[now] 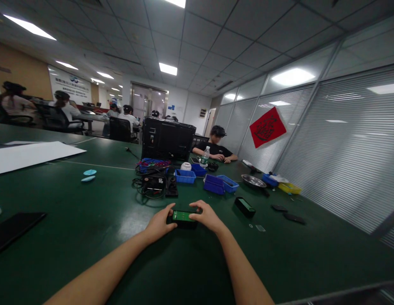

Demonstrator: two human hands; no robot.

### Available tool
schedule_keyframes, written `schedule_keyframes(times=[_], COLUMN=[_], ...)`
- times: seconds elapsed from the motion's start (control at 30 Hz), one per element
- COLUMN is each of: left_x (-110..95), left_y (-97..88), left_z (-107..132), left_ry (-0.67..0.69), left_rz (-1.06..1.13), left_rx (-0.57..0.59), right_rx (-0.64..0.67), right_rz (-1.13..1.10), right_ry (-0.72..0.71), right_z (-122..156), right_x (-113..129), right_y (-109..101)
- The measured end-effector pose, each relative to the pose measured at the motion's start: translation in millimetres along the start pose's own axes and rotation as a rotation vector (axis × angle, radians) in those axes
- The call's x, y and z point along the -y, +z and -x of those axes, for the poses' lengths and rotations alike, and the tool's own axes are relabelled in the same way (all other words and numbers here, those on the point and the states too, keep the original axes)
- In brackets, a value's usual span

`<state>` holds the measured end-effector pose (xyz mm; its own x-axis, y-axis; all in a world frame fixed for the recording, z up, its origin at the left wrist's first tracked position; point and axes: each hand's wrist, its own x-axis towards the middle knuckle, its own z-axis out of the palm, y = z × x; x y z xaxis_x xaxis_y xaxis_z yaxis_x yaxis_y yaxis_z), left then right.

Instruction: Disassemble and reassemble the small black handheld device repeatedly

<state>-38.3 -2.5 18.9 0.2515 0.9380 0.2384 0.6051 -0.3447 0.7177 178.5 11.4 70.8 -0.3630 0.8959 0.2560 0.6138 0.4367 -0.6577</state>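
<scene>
Both my hands rest on the green table point(89, 237) and grip one small black device with a green circuit board on top point(183, 217). My left hand point(159, 223) pinches its left end with thumb and fingers closed on it. My right hand point(207, 216) holds its right end, fingers curled over the top. A second black block with a green top point(244, 207) lies to the right of my right hand, apart from it.
Blue bins point(220, 184), a cable bundle with a black unit point(153, 184), a large black case point(167, 138), a metal dish point(253, 181) and a yellow tray point(289, 188) lie beyond. A seated person point(216, 146) works across the table. White sheet point(28, 154) and dark tablet point(12, 228) lie left.
</scene>
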Motion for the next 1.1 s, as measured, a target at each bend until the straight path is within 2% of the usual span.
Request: schedule_keyframes(times=[0.13, 0.3, 0.37, 0.53, 0.67, 0.77, 0.93, 1.1], left_x=[2.0, 5.8, 7.3, 9.2, 9.0, 9.5, 11.2, 10.5], left_y=[1.6, 3.4, 3.5, 3.8, 3.9, 4.0, 4.9, 4.5], left_z=[-0.4, -2.1, -3.1, -4.9, -4.7, -4.3, -4.7, -4.5], left_ry=[0.014, 0.012, 0.011, -0.003, -0.012, -0.009, 0.011, 0.014], left_rz=[0.007, 0.035, 0.062, 0.082, 0.072, 0.064, 0.064, 0.051], left_rx=[-0.009, -0.063, -0.084, -0.095, -0.077, -0.076, -0.076, -0.073], right_rx=[0.021, 0.158, 0.156, 0.008, -0.116, -0.177, -0.174, -0.252], right_rz=[0.025, 0.110, 0.171, 0.320, 0.439, 0.489, 0.483, 0.515], right_ry=[-0.004, -0.010, 0.021, 0.214, 0.475, 0.591, 0.636, 0.519], right_z=[0.3, 1.8, 0.9, -5.2, -8.5, -8.5, -8.9, -9.3], right_x=[-2.5, -3.0, -4.8, -19.5, -41.8, -59.0, -71.6, -59.7], right_y=[1.4, 10.6, 15.7, 16.1, -3.0, -18.8, -26.4, -13.9])
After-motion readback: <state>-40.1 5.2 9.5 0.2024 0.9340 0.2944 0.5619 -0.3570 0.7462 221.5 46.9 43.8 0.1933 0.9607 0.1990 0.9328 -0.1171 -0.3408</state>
